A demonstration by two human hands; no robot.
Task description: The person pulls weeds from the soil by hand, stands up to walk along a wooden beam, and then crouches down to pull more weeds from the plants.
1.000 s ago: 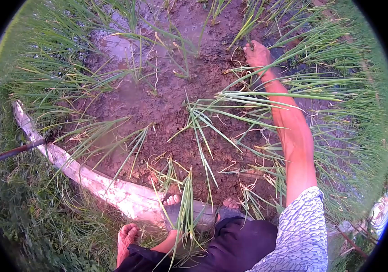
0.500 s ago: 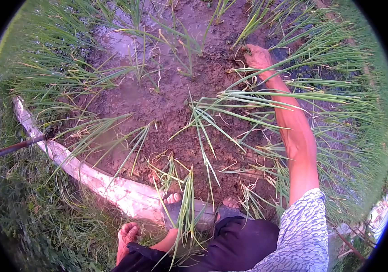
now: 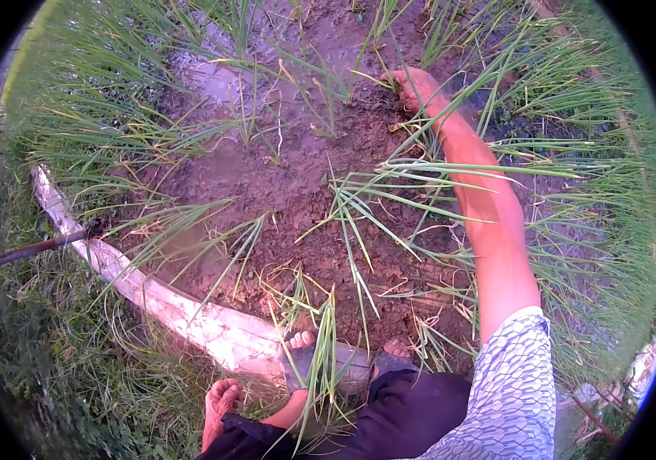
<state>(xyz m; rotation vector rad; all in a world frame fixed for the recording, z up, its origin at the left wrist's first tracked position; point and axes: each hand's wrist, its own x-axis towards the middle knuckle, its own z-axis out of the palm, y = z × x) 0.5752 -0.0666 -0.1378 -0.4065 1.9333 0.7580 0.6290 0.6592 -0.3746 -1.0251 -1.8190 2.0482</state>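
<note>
My right hand [image 3: 418,90] reaches far forward to the muddy soil [image 3: 297,222], its fingers closed at the base of a green onion plant [image 3: 374,78]; a yellowish leaf sticks out beside the fingertips. How the roots sit is hidden. Below my outstretched arm, loose green onions [image 3: 355,195] lie fanned over the mud. My left hand [image 3: 224,395] hangs low by my dark trousers, fingers curled, with nothing visible in it. A bunch of green onions [image 3: 326,349] lies in front of my lap, right of that hand.
A pale log-like border [image 3: 182,314] curves along the near edge of the bed, with my bare feet [image 3: 301,341] against it. A dark bar [image 3: 21,254] meets it at left. Upright onion plants stand across the mud; dense green leaves [image 3: 573,92] line the right side.
My right hand has shifted slightly left, and a yellowish leaf now shows at its fingertips. The whole view has moved a little. My left hand stays low beside the trousers.
</note>
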